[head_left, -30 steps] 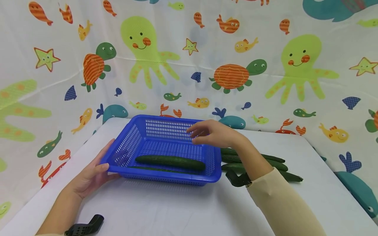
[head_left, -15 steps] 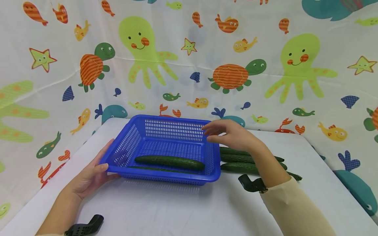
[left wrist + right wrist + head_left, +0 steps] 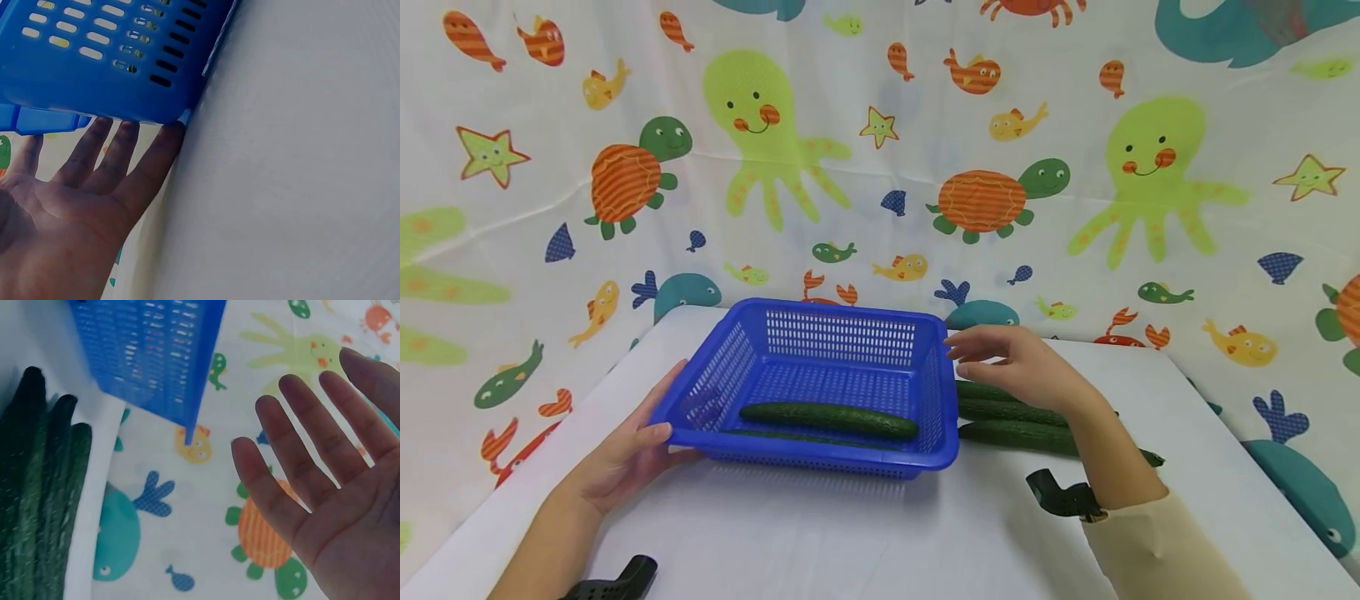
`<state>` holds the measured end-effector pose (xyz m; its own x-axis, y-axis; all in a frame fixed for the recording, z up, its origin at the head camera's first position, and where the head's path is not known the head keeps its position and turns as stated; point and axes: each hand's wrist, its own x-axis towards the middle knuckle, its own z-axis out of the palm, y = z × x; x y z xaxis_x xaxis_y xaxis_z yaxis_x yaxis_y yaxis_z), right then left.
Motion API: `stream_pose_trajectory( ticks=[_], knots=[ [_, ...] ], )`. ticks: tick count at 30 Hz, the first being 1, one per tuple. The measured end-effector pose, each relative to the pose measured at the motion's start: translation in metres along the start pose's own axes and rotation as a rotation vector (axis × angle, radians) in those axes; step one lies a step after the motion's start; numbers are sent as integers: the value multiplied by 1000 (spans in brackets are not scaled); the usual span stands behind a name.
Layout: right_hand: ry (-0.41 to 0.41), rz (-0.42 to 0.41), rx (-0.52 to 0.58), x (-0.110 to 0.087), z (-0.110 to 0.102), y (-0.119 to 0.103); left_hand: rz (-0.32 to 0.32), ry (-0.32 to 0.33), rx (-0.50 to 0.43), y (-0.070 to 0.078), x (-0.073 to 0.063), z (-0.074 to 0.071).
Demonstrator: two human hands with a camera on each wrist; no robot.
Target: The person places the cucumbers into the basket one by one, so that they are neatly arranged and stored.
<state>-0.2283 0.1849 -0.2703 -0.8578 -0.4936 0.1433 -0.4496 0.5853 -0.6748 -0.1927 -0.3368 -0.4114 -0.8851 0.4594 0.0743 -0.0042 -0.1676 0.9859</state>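
Note:
A blue plastic basket [image 3: 936,454] stands on the white table with a dark green cucumber [image 3: 829,418] inside. Along its front wall shows a sliver of a second cucumber [image 3: 801,437]. My left hand [image 3: 621,471] holds the basket's near left corner, thumb at the rim; in the left wrist view the extended fingers [image 3: 156,156] meet its underside. Just right of the basket's right rim, my right hand [image 3: 1018,367] hovers with loosely bent fingers and nothing in them. Below it lie several more cucumbers [image 3: 1018,435], partly hidden by the right forearm.
A curtain [image 3: 865,175] printed with sea animals hangs behind and beside the white table [image 3: 820,542]. The loose cucumbers lie close against the basket's right side. Each wrist carries a black strap device [image 3: 1063,498].
My right hand has moved right, from over the basket to beyond its right rim. The left hand keeps its place on the basket. Both cucumbers in it lie still.

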Motion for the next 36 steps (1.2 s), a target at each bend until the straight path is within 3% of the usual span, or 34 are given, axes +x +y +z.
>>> stream_pose_trajectory(
  ticks=[8,14,19,27,36],
  knots=[
    [62,77,-15,-26,-1,24,-16,10,12,-5,0,4],
    [96,112,3,-40,-7,31,-27,18,-35,-3,-4,3],
    [109,140,19,-55,-13,39,-38,42,-16,-2,-5,3],
    [140,159,1,-76,-24,56,-19,39,-15,0,-3,3],
    [109,227,51,-92,-29,74,-9,27,-39,2,-3,4]
  ],
)
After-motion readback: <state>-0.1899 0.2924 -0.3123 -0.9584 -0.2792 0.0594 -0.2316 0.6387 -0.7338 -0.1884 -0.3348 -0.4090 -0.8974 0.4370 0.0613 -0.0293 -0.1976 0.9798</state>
